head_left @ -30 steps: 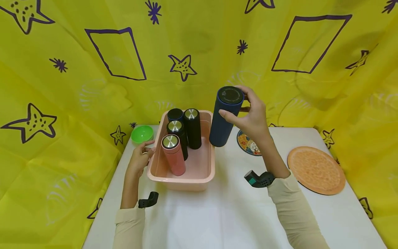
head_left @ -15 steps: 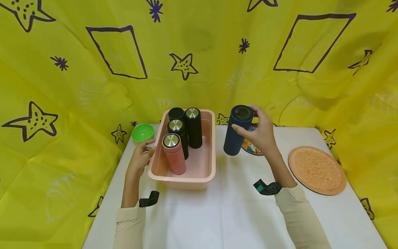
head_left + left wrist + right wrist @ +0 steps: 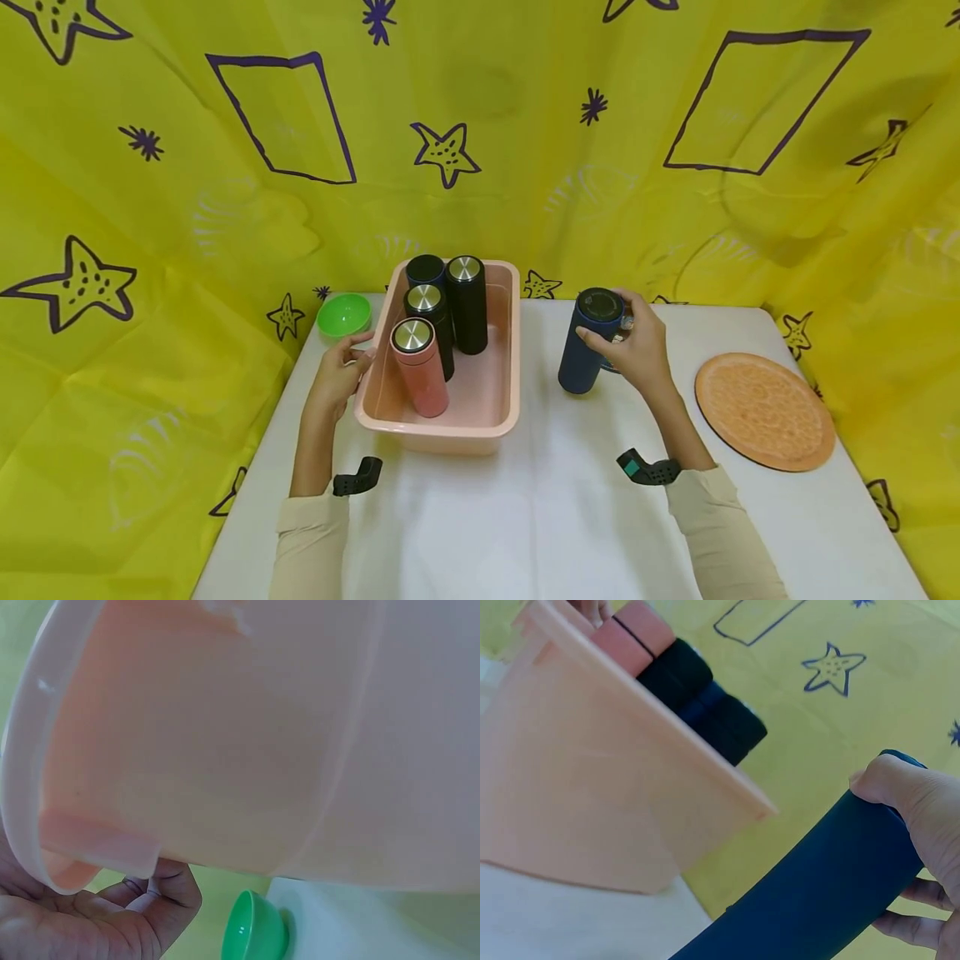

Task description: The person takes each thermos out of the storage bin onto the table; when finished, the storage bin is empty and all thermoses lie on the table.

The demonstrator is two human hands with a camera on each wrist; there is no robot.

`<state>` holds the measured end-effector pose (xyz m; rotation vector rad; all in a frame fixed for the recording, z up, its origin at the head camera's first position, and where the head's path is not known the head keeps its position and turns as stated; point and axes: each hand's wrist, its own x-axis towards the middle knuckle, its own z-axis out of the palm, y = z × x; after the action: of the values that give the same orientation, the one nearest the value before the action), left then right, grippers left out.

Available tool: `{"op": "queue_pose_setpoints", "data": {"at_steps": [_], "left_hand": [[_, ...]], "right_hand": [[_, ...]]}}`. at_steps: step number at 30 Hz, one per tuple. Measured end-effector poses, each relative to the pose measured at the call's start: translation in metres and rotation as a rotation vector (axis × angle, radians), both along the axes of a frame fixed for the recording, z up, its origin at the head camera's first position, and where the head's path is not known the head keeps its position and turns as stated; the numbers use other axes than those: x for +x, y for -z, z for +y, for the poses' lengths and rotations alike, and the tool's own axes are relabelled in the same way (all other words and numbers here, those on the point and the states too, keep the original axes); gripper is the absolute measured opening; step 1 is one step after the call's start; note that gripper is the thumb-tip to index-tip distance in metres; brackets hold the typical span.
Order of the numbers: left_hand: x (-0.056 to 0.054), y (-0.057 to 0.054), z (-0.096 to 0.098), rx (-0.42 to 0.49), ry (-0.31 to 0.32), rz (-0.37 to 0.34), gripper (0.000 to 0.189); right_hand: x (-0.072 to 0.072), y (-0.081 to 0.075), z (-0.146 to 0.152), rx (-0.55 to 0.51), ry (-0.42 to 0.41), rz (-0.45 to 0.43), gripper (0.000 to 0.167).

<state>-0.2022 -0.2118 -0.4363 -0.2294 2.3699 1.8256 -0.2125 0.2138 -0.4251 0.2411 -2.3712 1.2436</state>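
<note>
My right hand (image 3: 640, 343) grips a dark blue thermos flask (image 3: 581, 362) near its top, thumb in front and fingers behind. The flask stands nearly upright, low over the table to the right of a pink plastic tub (image 3: 512, 375). In the right wrist view the blue flask (image 3: 810, 885) crosses the lower part. My left hand (image 3: 339, 379) holds the tub's left rim; in the left wrist view its fingers (image 3: 176, 889) curl under that rim. Inside the tub stand a pink flask (image 3: 424, 383), two black flasks with silver lids, and a dark blue one (image 3: 425, 268) at the back.
A green bowl (image 3: 344, 315) sits behind my left hand at the table's back left. A round patterned mat (image 3: 611, 367) lies partly hidden behind the held flask. Further right is a round orange-brown board (image 3: 765, 412). A yellow curtain (image 3: 495, 208) surrounds the white table (image 3: 480, 533).
My right hand has carried the blue flask rightward and down, from beside the tub's rim to low over the table. The left hand has stayed on the tub.
</note>
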Motion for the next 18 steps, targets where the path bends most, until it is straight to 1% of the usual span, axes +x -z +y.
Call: {"op": "queue_pose_setpoints", "data": {"at_steps": [3, 8, 12, 18], "left_hand": [[0.000, -0.001, 0.000, -0.002, 0.001, -0.004, 0.044], [0.001, 0.001, 0.000, 0.011, 0.004, -0.012, 0.044], [0.001, 0.002, 0.000, 0.016, 0.002, -0.017, 0.043], [0.000, 0.000, -0.001, 0.003, 0.000, -0.009, 0.044]], "right_hand": [[0.000, 0.008, 0.003, 0.007, 0.019, -0.011, 0.069], [0.001, 0.018, 0.006, -0.013, 0.035, -0.030, 0.070], [0.001, 0.021, 0.008, -0.020, 0.049, -0.037, 0.071], [-0.001, 0.021, 0.009, -0.023, 0.055, -0.029, 0.072]]}}
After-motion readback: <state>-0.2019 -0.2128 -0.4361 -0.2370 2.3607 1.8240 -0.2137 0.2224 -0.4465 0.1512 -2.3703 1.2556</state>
